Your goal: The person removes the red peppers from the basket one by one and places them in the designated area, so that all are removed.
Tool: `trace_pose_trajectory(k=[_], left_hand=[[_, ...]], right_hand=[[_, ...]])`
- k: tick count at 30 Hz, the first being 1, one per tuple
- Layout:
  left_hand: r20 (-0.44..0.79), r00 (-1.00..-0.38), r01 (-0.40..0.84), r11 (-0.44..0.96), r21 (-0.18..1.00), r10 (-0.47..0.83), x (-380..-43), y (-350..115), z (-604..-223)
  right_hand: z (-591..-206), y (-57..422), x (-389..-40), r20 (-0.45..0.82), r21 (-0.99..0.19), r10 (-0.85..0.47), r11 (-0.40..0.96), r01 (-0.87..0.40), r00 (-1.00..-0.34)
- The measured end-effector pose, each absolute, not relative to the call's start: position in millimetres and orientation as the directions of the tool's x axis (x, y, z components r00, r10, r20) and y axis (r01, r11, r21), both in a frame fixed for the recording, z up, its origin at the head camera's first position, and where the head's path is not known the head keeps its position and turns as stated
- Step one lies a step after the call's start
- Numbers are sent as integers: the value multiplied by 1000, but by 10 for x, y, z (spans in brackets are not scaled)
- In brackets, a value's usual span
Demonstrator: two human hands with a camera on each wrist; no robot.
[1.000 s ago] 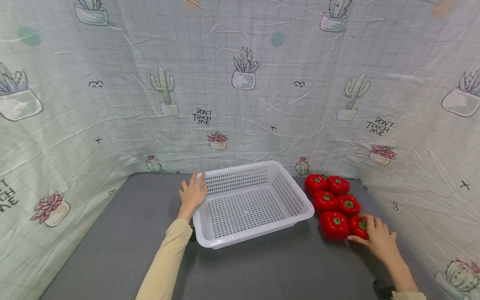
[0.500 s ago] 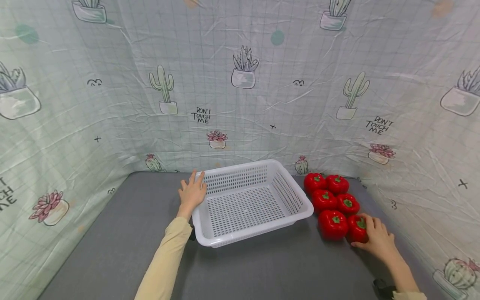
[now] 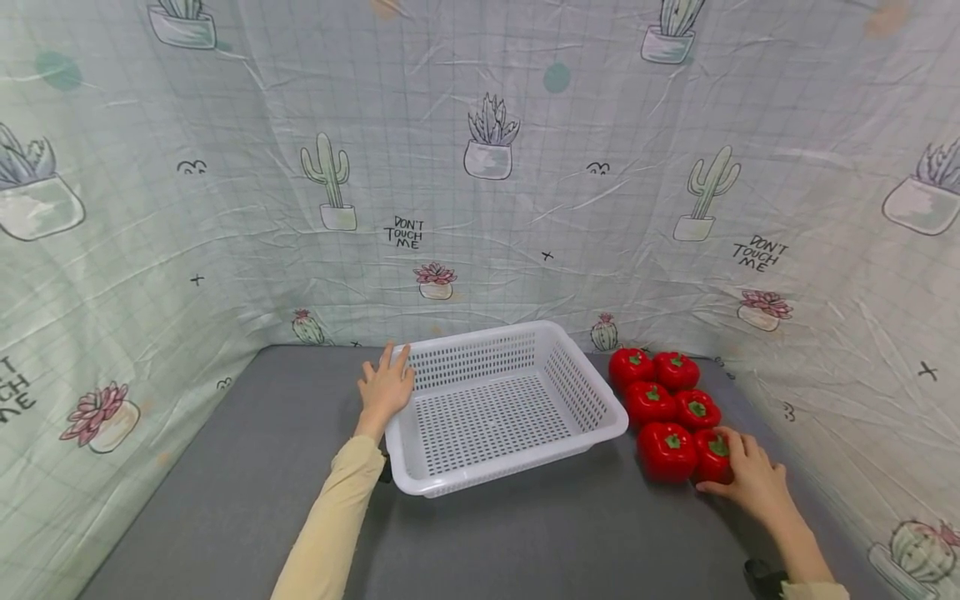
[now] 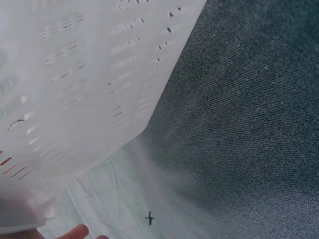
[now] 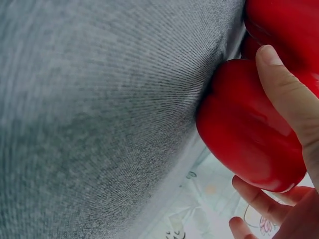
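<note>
My left hand rests, fingers spread, on the left rim of a white perforated plastic basket in the head view. Below in the left wrist view, fingertips show beyond the basket's slotted side. At the right, my right hand holds a red bell pepper from its right side. Seen from the right wrist, the thumb lies along that pepper on one side, with fingers bent round the other. The pepper sits beside another red bell pepper in the front row.
Behind these two stand several more red bell peppers in pairs, just right of the basket. A grey cloth covers the table. Sheets printed with cacti enclose the back and both sides.
My right hand has shifted slightly left with the front right pepper, bringing it up against its neighbour. The left hand and the basket stay where they were.
</note>
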State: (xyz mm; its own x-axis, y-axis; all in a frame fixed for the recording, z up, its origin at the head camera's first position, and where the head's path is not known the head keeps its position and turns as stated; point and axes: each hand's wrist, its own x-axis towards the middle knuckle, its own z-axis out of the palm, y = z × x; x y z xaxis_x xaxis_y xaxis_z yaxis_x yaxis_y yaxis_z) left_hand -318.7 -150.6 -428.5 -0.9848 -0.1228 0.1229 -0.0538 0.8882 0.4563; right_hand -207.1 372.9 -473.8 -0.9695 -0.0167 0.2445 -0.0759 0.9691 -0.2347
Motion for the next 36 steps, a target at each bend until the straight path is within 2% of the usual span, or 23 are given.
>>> trace_pose_trajectory(k=[11,22,36], left_hand=[[143,-982,-38,878,476,-120,-3225,-1557,-4348],[115,-989,-30,896,442,-90,-3244,-1531,-4317],[132,-986,-31,882,471,-105,-3239,-1521,-4319]], right_hand=[[-4731,3667,-2090,236,-225,14,974,-41,-972],[-4715,3616,-2096,246,-216,42,976,-12,-968],[-4621,3573,-2002,148,-258,60,966,20,-987]])
